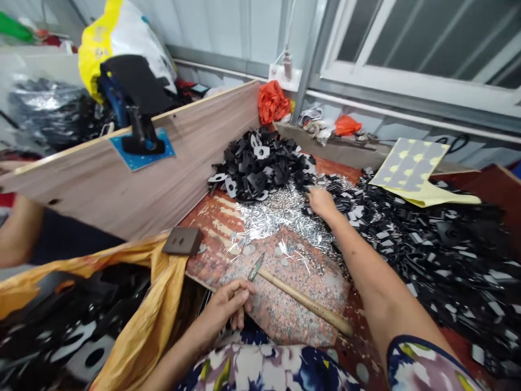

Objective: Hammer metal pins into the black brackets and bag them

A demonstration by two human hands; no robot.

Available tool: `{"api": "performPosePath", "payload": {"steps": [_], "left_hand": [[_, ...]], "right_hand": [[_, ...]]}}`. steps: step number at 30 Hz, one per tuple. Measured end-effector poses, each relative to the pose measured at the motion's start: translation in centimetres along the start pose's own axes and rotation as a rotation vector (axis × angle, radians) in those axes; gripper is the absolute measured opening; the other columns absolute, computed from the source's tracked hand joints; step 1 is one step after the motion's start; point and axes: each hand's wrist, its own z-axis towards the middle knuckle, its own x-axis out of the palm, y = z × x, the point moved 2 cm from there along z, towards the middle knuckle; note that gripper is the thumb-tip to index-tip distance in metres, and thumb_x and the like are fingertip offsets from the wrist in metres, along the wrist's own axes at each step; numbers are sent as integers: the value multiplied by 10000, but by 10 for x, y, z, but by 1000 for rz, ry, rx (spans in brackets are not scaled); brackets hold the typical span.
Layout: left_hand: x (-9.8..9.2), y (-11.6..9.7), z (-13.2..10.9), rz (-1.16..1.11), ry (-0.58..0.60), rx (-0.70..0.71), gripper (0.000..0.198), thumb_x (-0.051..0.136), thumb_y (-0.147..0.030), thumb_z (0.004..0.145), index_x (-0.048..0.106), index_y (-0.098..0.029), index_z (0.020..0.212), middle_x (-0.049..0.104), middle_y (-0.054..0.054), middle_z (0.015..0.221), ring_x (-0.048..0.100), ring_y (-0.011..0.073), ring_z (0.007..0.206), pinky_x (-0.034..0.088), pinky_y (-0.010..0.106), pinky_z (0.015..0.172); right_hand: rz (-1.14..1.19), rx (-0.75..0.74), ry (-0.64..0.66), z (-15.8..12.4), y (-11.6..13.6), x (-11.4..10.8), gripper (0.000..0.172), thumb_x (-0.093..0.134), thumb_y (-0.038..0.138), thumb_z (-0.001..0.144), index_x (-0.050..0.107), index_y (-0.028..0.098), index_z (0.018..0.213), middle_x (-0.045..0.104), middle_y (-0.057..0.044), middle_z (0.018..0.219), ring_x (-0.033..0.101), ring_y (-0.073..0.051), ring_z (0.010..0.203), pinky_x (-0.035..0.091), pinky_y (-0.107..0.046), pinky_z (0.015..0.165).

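Near the front edge of the stone slab (293, 304), my left hand (233, 302) hovers with its fingers loosely bent and slightly apart; nothing shows in it. Just beyond its fingertips lies the head of a hammer (303, 296), whose wooden handle slants across the slab to the right. My right hand (321, 202) stretches to the far side, its fingers curled in at the edge of a heap of black plastic parts (254, 168). Those fingertips are hidden, so what they grip is unclear. Shiny metal pins (280, 212) are piled beside that hand.
Many small black pieces (431, 255) cover the right side, with a yellow-backed sticker sheet (411, 168) on top. A wooden board (179, 146) borders the left. A brown block (183, 240) rests by an orange sack (163, 293) of black parts. Another person's arm (20, 231) shows at far left.
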Motion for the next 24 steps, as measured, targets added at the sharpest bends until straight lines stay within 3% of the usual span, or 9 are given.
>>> {"api": "performPosePath", "payload": {"steps": [2, 4, 6, 7, 10, 14, 17, 20, 24], "left_hand": [[-14, -8, -5, 81, -70, 29, 446, 660, -623, 838, 635, -195, 961, 628, -14, 699, 558, 113, 453, 357, 201, 417], [-34, -16, -8, 282, -311, 137, 352, 614, -536, 893, 634, -206, 1016, 643, 5, 744, 599, 159, 554, 441, 249, 497], [-49, -26, -8, 632, -561, 295, 281, 607, -402, 910, 641, -211, 1113, 690, 64, 909, 666, 237, 789, 545, 350, 689], [-52, -30, -5, 833, -631, 360, 292, 608, -336, 908, 646, -205, 1165, 696, 101, 1016, 667, 279, 926, 556, 410, 806], [-55, -36, 16, 1304, -624, 423, 404, 555, -224, 934, 638, -188, 1328, 624, 201, 1331, 577, 375, 1235, 480, 540, 1026], [-63, -35, 54, 1531, -521, 400, 519, 497, -324, 1010, 518, -219, 1517, 400, 218, 1622, 355, 423, 1494, 314, 605, 1177], [-69, -37, 82, 1530, -475, 387, 620, 524, -488, 996, 473, -217, 1552, 360, 220, 1654, 248, 449, 1544, 203, 651, 1210], [-64, -47, 112, 1377, -528, 449, 603, 570, -506, 968, 532, -219, 1496, 398, 209, 1637, 252, 455, 1539, 172, 675, 1207], [-56, -76, 143, 1253, -626, 501, 457, 569, -417, 973, 609, -176, 1359, 582, 181, 1460, 501, 329, 1375, 364, 474, 1166]], "right_hand": [[17, -38, -52, -19, -8, -6, 350, 419, 233, 1026, 714, 113, 1169, 735, -191, 1158, 651, -278, 1120, 460, -386, 983], [53, -90, -103, -43, -14, -9, 401, 387, 249, 1009, 705, 134, 1226, 730, -172, 1205, 640, -281, 1137, 450, -394, 1000], [94, -144, -139, -70, -17, -9, 419, 395, 279, 991, 707, 156, 1240, 731, -142, 1229, 637, -274, 1147, 452, -398, 1020], [144, -163, -158, -85, -19, -8, 419, 406, 300, 985, 714, 160, 1231, 736, -129, 1225, 644, -270, 1139, 461, -401, 1022], [436, -133, -195, -129, -23, -3, 416, 475, 403, 977, 735, 164, 1196, 765, -94, 1148, 687, -257, 1044, 512, -410, 974], [776, -2, -139, -190, -29, 4, 427, 602, 495, 937, 755, 185, 1187, 784, -67, 1101, 714, -262, 1017, 556, -420, 946], [898, 52, -47, -231, -34, 13, 413, 663, 484, 917, 761, 214, 1214, 776, -77, 1172, 703, -289, 1127, 538, -464, 1038], [987, 122, -30, -258, -38, 23, 413, 686, 475, 910, 753, 244, 1246, 759, -91, 1233, 680, -310, 1209, 470, -523, 1135], [978, 104, -69, -272, -23, 24, 374, 669, 456, 928, 759, 265, 1236, 762, -98, 1226, 700, -308, 1175, 515, -521, 1095]]}}
